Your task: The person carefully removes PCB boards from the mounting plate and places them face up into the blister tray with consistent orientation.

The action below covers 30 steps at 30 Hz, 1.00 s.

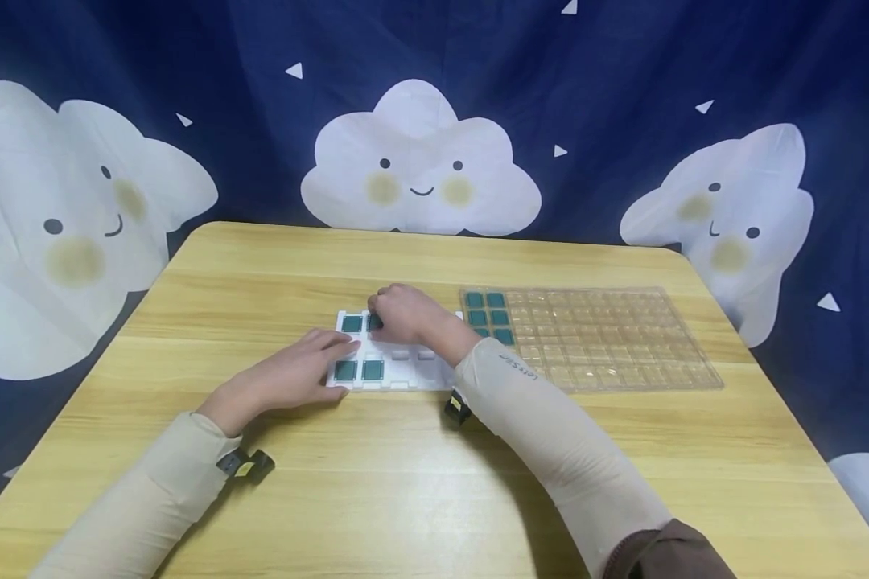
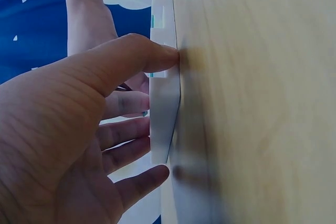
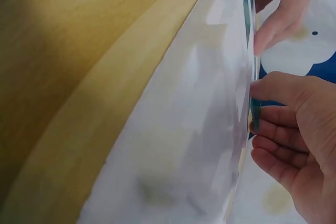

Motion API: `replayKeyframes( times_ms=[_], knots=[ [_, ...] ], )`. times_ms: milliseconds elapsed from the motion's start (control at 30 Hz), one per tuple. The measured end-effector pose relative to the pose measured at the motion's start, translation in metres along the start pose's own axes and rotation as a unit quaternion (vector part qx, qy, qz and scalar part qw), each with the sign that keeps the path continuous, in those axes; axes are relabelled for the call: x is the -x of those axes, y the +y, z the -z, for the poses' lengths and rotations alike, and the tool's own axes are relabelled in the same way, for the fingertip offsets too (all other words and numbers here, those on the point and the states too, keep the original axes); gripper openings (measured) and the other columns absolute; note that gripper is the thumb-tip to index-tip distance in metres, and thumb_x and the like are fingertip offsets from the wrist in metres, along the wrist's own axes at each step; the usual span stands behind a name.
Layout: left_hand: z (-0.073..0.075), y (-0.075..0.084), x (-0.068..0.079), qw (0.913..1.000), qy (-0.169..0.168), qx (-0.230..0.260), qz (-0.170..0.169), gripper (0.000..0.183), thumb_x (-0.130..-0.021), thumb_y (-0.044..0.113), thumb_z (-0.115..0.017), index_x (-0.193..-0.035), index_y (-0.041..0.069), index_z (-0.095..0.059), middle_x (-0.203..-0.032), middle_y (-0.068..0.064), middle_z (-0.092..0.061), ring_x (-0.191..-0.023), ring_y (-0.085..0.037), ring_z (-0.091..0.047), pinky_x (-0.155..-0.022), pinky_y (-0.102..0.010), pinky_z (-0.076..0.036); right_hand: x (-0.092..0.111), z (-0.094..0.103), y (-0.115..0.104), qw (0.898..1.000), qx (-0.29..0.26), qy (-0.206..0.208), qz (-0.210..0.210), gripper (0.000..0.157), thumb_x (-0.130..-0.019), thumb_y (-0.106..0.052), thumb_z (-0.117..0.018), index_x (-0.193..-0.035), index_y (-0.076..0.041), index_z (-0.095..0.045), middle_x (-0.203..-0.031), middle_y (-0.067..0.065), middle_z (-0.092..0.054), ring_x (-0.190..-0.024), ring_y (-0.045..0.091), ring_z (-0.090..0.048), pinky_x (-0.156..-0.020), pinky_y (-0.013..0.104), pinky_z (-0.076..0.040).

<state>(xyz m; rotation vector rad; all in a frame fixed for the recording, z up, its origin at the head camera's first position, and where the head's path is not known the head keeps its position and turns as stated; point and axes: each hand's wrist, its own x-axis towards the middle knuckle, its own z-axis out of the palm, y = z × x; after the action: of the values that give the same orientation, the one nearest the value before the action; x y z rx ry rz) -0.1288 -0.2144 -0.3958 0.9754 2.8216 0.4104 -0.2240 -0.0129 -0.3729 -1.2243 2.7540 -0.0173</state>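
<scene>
A white tray [image 1: 423, 371] with square pockets lies mid-table, holding several green square chips [image 1: 372, 370] at its left end. My left hand [image 1: 297, 371] rests on that end; its thumb presses the tray's near side and the other fingers extend, fairly straight, over the top. My right hand [image 1: 409, 314] reaches across the tray's far row. In the right wrist view, its thumb and forefinger pinch a green square chip [image 3: 255, 111] standing on edge at the tray surface. The hand covers part of the tray in the head view.
Right of the white tray lies a clear plastic tray [image 1: 601, 338] with a grid of pockets; several green chips [image 1: 496, 300] fill its leftmost columns. Both sit on a wooden table [image 1: 376, 482]. Behind hangs a dark blue curtain [image 1: 246, 161] with cloud prints.
</scene>
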Motion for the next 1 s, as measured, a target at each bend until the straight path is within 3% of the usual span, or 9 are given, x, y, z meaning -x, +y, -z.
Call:
replayKeyframes(
  times_ms=[467, 800, 1000],
  knots=[
    [0.000, 0.000, -0.001, 1.0000, -0.005, -0.001, 0.002, 0.074, -0.085, 0.034, -0.073, -0.143, -0.002, -0.045, -0.142, -0.022, -0.045, -0.132, -0.037, -0.039, -0.110, -0.051, -0.035, 0.007, 0.000, 0.002, 1.000, 0.016, -0.006, 0.008, 0.050, -0.093, -0.042, -0.062, -0.131, -0.009, -0.059, -0.121, 0.005, -0.062, -0.112, 0.020, -0.056, -0.103, 0.033, -0.043],
    [0.001, 0.001, -0.001, 1.0000, -0.001, -0.005, 0.001, 0.073, -0.085, 0.033, -0.074, -0.143, -0.002, -0.046, -0.141, -0.022, -0.045, -0.132, -0.038, -0.039, -0.110, -0.051, -0.036, 0.018, 0.003, 0.002, 0.999, 0.035, 0.001, 0.014, 0.052, -0.094, -0.045, -0.059, -0.131, -0.009, -0.057, -0.120, 0.005, -0.062, -0.112, 0.020, -0.055, -0.103, 0.033, -0.043],
    [0.001, 0.002, -0.001, 1.0000, -0.004, -0.006, 0.006, 0.073, -0.085, 0.034, -0.073, -0.143, -0.002, -0.046, -0.142, -0.022, -0.045, -0.132, -0.037, -0.039, -0.110, -0.051, -0.035, 0.027, 0.005, 0.005, 0.997, 0.065, 0.026, 0.028, 0.047, -0.094, -0.044, -0.057, -0.128, -0.011, -0.059, -0.118, 0.003, -0.062, -0.112, 0.020, -0.056, -0.105, 0.034, -0.041]
  ],
)
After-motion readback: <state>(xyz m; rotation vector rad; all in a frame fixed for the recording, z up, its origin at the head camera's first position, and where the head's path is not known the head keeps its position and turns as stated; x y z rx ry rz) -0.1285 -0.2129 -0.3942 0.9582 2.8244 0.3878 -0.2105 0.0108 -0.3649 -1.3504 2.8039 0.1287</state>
